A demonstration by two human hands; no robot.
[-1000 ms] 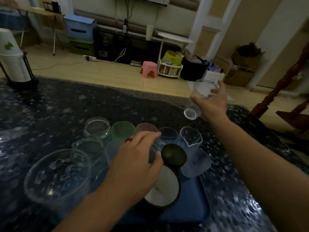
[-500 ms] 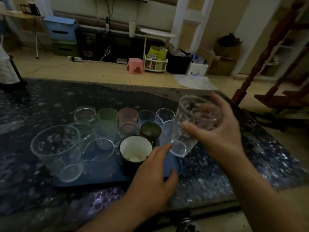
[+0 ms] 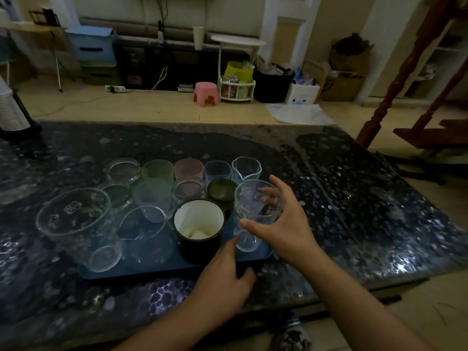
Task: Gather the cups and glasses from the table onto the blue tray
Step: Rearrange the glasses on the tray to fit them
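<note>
A blue tray (image 3: 157, 271) lies on the dark speckled table (image 3: 354, 198) and carries several cups and glasses. My right hand (image 3: 283, 224) is wrapped around a tall clear printed glass (image 3: 253, 211) standing at the tray's right end. My left hand (image 3: 225, 279) rests at the tray's near edge, fingers loosely apart, fingertip close to that glass's base. Beside it stands a black mug with a white inside (image 3: 198, 224). A large clear printed glass (image 3: 76, 224) stands at the tray's left. Green (image 3: 157, 171) and pink (image 3: 188, 168) cups sit in the back row.
A stack of white paper cups in a black holder (image 3: 12, 112) stands at the table's far left corner. Behind the table on the floor are a pink stool (image 3: 206, 93), boxes and a small white side table (image 3: 238, 41). A wooden stair rail (image 3: 405, 72) rises at right.
My right hand has brought the clear glass from above the far table edge down onto the tray's right end. My left hand moved off the mug to the tray's near edge.
</note>
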